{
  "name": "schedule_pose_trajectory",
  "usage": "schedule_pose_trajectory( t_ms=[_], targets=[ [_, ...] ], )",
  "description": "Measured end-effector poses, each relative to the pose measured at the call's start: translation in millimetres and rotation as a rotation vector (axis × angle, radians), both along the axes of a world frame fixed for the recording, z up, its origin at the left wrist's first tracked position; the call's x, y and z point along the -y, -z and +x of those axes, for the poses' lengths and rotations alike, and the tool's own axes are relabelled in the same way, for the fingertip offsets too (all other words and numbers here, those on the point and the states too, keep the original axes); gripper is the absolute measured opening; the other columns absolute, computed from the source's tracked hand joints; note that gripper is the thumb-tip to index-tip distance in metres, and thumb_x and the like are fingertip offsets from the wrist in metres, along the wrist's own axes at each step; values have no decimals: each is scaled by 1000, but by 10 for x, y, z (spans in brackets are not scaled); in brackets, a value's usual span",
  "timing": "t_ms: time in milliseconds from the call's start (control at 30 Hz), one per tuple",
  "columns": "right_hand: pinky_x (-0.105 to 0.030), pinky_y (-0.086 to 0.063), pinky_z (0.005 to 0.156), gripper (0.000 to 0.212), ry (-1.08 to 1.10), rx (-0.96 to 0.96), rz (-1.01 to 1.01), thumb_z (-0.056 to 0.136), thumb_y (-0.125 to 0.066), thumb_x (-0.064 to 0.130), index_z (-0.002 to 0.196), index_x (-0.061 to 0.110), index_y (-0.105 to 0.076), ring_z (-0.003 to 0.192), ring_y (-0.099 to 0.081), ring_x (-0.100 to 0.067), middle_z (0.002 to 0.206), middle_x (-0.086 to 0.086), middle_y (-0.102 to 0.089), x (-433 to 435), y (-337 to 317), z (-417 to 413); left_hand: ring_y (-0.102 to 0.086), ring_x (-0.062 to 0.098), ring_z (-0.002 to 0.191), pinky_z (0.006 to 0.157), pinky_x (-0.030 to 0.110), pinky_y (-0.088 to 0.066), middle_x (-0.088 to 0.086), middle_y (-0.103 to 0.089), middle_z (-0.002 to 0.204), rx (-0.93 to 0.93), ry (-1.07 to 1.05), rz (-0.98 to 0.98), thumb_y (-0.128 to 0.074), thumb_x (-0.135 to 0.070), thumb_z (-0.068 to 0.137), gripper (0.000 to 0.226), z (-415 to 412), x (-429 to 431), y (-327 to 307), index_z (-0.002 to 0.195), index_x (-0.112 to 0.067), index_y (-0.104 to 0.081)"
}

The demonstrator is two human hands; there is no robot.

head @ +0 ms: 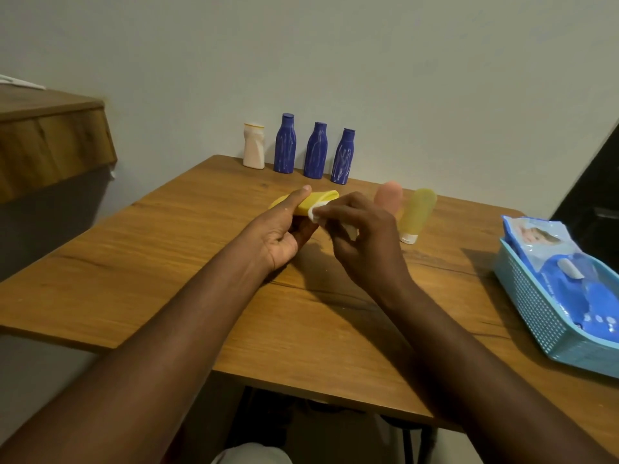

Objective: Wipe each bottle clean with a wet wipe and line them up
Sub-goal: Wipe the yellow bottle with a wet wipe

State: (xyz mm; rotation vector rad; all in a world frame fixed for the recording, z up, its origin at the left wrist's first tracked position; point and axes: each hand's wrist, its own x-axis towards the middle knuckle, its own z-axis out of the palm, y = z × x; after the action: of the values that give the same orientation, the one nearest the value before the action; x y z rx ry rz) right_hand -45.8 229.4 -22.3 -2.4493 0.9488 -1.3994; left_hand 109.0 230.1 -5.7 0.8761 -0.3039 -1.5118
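Left hand (284, 232) grips a yellow bottle (318, 200) held sideways above the table (167, 249), thumb laid along its top. Right hand (361, 236) pinches a wet wipe (316, 212) against the bottle's side. By the wall, a white bottle (254, 146) and three blue bottles (284, 144) stand in a row (two more bottles (417, 212) stand beside the right hand).

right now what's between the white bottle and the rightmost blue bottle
In the head view, the left blue bottle and the middle blue bottle stand upright between the white bottle and the rightmost blue bottle.
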Motion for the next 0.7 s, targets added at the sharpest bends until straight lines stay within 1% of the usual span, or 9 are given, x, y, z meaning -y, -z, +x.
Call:
schedule_pose_trajectory(
  t_ms=[67,167,267,333,433,467,533,600,700],
  targets=[
    [-27,-56,86,26,33,34,-9,91,-71,4,115,14,-74,103,-62,-10,111,-1,-68,24,-17,-29,-77,31,99,58,31,-63,26,-70,121,10,1,1,-83,-16,88,58,-7,1,1,137,-1,-55],
    [-29,-57,86,24,135,102,-23,91,-71,7,113,15,-75,99,-61,-7,108,1,-69,100,-43,-105,-71,30,106,55,29,-62,24,-64,127,73,5,-1,-82,-16,89,59,-24,9,5,139,-3,-53],
    [-33,-58,85,24,160,80,-33,91,-72,7,114,14,-75,99,-62,-10,108,-1,-69,89,-40,-115,-70,31,107,55,30,-62,24,-64,127,93,9,8,-82,-17,89,61,-36,20,19,140,-4,-52],
    [-30,-58,84,24,103,10,-72,91,-71,6,115,12,-75,100,-62,-12,110,-4,-68,25,-33,-68,-75,30,100,55,30,-62,24,-67,124,76,8,9,-82,-17,89,59,-24,27,24,139,-3,-53],
    [-25,-57,80,27,31,-118,-145,90,-72,5,115,14,-75,101,-63,-13,113,-4,-67,-33,-13,3,-79,26,75,51,27,-60,24,-71,119,67,24,9,-83,-20,89,59,-6,43,35,137,-1,-56],
    [-25,-57,79,27,30,-139,-156,89,-73,5,115,14,-75,101,-63,-13,113,-4,-67,-32,-14,13,-79,25,73,51,27,-60,24,-71,119,74,27,11,-84,-21,88,59,-4,44,36,136,-1,-56],
    [-23,-56,78,27,36,-142,-160,89,-73,3,114,13,-76,100,-62,-13,112,-4,-66,-15,-19,6,-80,27,80,55,29,-61,25,-72,119,70,23,7,-84,-20,88,59,-7,43,36,136,-1,-56],
    [-19,-54,79,26,52,-103,-144,89,-73,2,113,12,-75,99,-61,-11,111,-4,-66,4,-40,-22,-80,30,90,59,33,-64,26,-72,119,57,17,-11,-83,-16,88,59,-18,34,30,138,-1,-54],
    [-15,-51,82,26,127,-9,-111,89,-72,1,112,12,-74,98,-60,-7,109,-3,-67,55,-75,-85,-72,32,111,59,34,-64,23,-65,129,108,11,-19,-83,-14,87,64,-37,26,23,141,-5,-50]
  ],
)
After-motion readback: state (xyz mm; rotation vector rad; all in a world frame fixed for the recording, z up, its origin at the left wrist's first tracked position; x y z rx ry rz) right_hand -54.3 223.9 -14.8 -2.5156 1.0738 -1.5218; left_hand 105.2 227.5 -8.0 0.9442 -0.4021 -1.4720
